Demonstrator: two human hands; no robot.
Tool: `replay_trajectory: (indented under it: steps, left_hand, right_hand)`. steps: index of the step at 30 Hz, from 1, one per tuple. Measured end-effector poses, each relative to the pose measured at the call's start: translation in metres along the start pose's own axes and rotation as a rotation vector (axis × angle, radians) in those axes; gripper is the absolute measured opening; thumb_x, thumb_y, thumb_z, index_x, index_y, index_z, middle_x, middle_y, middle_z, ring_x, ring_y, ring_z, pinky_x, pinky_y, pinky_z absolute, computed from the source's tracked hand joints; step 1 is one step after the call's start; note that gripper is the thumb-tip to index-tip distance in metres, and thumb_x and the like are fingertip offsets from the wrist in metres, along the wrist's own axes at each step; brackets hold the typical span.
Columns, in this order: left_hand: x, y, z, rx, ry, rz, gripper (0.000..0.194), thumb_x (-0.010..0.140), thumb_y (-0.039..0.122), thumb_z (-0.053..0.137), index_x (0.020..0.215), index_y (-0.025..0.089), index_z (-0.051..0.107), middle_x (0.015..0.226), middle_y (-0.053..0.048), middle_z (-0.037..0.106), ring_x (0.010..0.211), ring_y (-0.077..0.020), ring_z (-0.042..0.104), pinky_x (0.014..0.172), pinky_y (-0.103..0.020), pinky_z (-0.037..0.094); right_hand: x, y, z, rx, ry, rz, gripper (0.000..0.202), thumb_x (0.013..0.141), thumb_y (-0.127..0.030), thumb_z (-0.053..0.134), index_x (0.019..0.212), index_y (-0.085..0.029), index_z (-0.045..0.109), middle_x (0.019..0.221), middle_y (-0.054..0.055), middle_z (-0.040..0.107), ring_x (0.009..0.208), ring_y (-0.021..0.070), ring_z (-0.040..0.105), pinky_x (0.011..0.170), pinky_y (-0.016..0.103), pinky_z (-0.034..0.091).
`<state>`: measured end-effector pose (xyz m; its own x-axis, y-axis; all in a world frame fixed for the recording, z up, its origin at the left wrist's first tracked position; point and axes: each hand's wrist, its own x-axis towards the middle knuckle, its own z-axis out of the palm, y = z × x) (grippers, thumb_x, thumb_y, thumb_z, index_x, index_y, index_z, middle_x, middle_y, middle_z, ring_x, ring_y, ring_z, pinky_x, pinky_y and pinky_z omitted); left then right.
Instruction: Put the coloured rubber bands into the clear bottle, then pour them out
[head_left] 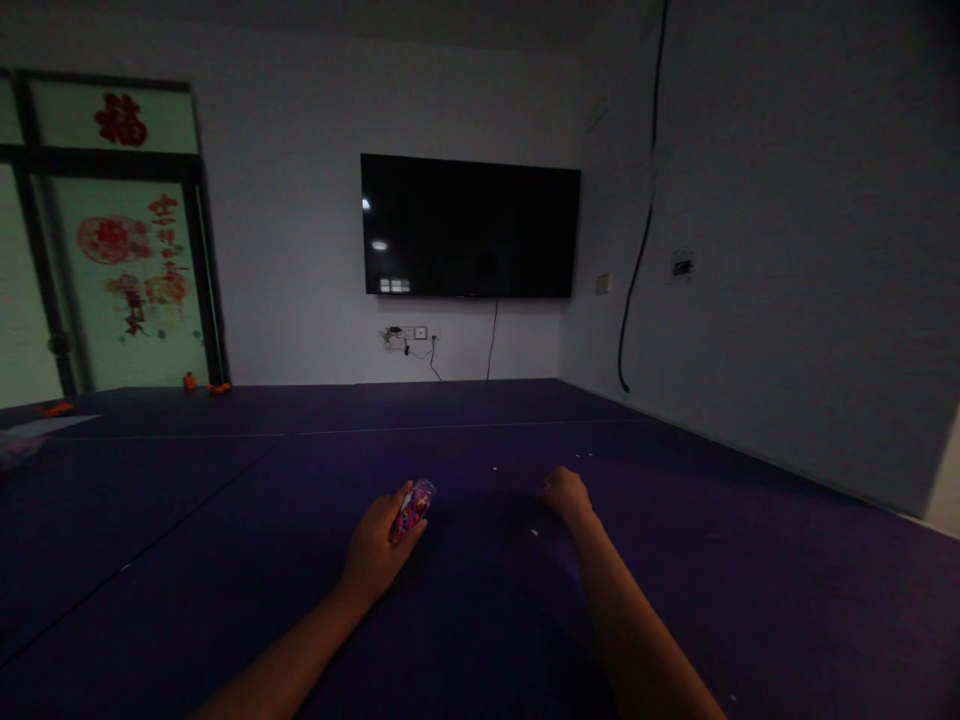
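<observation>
Head camera view: a broad, flat, dark purple-blue surface [480, 630] fills the lower half, thin seams running across it; behind it and to the right rise plain pale walls [292, 230], dim in low light. At far left stands a dark-framed glass door [124, 290] with red characters and round decorations; on the wall facing the camera hangs a wide, black, flat-screen television [471, 228], its dark glass catching a few small reflections. A long black cable [646, 230] hangs down the right-hand wall; a thin white sheet [52, 426] lies on the surface near its left edge.

Both bare hands reach forward over the surface, well apart; the left hand [379, 545] grasps a small, clear plastic container with pink, purple and multicoloured patterning [412, 510], thumb on one side and fingers on the other, the container tilted, its clear end pointing away; the right hand [568, 495] is low, its fingers curled inward, and whether they pinch anything I cannot tell.

Three small orange objects [219, 388] sit at the far left, two near the door; pale socket plates [420, 333] line the wall below the television; tiny white specks [534, 532] dot the surface around the right hand.
</observation>
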<state>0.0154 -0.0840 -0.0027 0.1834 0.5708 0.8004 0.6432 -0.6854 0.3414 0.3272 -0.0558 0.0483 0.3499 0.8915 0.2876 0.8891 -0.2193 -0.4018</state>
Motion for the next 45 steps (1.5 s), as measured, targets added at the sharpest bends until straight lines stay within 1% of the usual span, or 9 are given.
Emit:
replay_trajectory:
  steps: [3, 7, 11, 19, 29, 34, 38, 42, 45]
  left_hand:
    - [0.0, -0.003, 0.002, 0.004, -0.003, 0.014, 0.047, 0.085, 0.042, 0.051, 0.128, 0.023, 0.049, 0.103, -0.008, 0.064, 0.093, -0.022, 0.061, 0.083, -0.038, 0.049]
    - [0.001, -0.006, 0.002, -0.025, -0.015, 0.025, 0.047, 0.085, 0.043, 0.051, 0.127, 0.022, 0.05, 0.103, -0.009, 0.065, 0.092, -0.0226, 0.062, 0.081, -0.038, 0.05]
    - [0.002, -0.003, 0.0, -0.077, 0.0, 0.02, 0.044, 0.085, 0.04, 0.053, 0.124, 0.021, 0.052, 0.105, -0.01, 0.066, 0.093, -0.0232, 0.063, 0.08, -0.037, 0.051]
    - [0.001, 0.002, 0.0, -0.155, -0.039, 0.037, 0.038, 0.085, 0.036, 0.053, 0.12, 0.021, 0.054, 0.102, -0.008, 0.066, 0.09, -0.0214, 0.063, 0.08, -0.035, 0.051]
    - [0.0, 0.008, -0.006, -0.118, -0.045, 0.099, 0.04, 0.086, 0.039, 0.051, 0.123, 0.021, 0.052, 0.101, -0.009, 0.066, 0.088, -0.0223, 0.063, 0.077, -0.036, 0.051]
    - [-0.002, 0.006, -0.004, -0.061, -0.025, 0.148, 0.042, 0.086, 0.038, 0.052, 0.125, 0.021, 0.051, 0.095, -0.009, 0.066, 0.084, -0.0215, 0.063, 0.074, -0.035, 0.051]
    - [-0.001, 0.006, -0.001, -0.042, 0.004, 0.154, 0.043, 0.086, 0.036, 0.051, 0.126, 0.02, 0.05, 0.094, -0.009, 0.065, 0.083, -0.0216, 0.062, 0.073, -0.035, 0.052]
    - [0.0, 0.005, 0.001, -0.027, 0.052, 0.13, 0.04, 0.087, 0.035, 0.051, 0.124, 0.02, 0.051, 0.096, -0.009, 0.065, 0.085, -0.0216, 0.062, 0.074, -0.035, 0.051]
    - [0.0, 0.005, 0.003, -0.01, 0.047, 0.14, 0.04, 0.086, 0.035, 0.052, 0.124, 0.02, 0.051, 0.093, -0.009, 0.065, 0.083, -0.0211, 0.062, 0.073, -0.034, 0.052]
  right_hand:
    - [0.003, -0.036, -0.003, 0.201, -0.125, -0.179, 0.012, 0.072, -0.019, 0.066, 0.08, -0.013, 0.073, 0.075, 0.009, 0.07, 0.072, 0.0185, 0.066, 0.063, 0.023, 0.047]
    - [-0.01, -0.099, 0.008, 0.457, -0.249, -0.379, 0.033, 0.076, -0.024, 0.064, 0.108, -0.017, 0.067, 0.084, 0.005, 0.072, 0.071, 0.0131, 0.066, 0.065, 0.022, 0.05]
    - [-0.029, -0.135, 0.02, 0.833, -0.462, -0.634, 0.034, 0.075, -0.021, 0.063, 0.107, -0.013, 0.067, 0.093, 0.009, 0.072, 0.08, 0.0174, 0.066, 0.074, 0.03, 0.051]
    - [-0.034, -0.127, -0.001, 0.689, -0.506, -0.899, 0.037, 0.072, -0.012, 0.061, 0.108, -0.017, 0.067, 0.102, 0.008, 0.07, 0.09, 0.0192, 0.064, 0.081, 0.031, 0.048]
    - [-0.035, -0.122, -0.015, 0.732, -0.7, -0.885, 0.034, 0.074, -0.018, 0.064, 0.108, -0.018, 0.067, 0.094, 0.005, 0.07, 0.069, 0.0112, 0.06, 0.06, 0.022, 0.046]
    - [-0.041, -0.128, -0.014, 0.626, -0.632, -0.734, 0.026, 0.079, -0.033, 0.062, 0.096, -0.014, 0.07, 0.067, 0.002, 0.066, 0.053, 0.0097, 0.055, 0.05, 0.02, 0.042]
    - [-0.046, -0.133, -0.018, 0.465, -0.437, -0.687, 0.051, 0.091, -0.05, 0.039, 0.077, -0.012, 0.069, 0.054, 0.003, 0.06, 0.051, 0.0133, 0.056, 0.054, 0.024, 0.043]
    - [-0.048, -0.132, -0.028, 0.545, -0.379, -0.812, 0.04, 0.086, -0.045, 0.052, 0.112, -0.015, 0.063, 0.095, 0.009, 0.068, 0.081, 0.0171, 0.063, 0.07, 0.026, 0.046]
    - [-0.049, -0.13, -0.038, 0.422, -0.379, -0.732, 0.05, 0.081, -0.04, 0.06, 0.125, -0.016, 0.054, 0.082, 0.007, 0.07, 0.075, 0.0178, 0.065, 0.07, 0.028, 0.047]
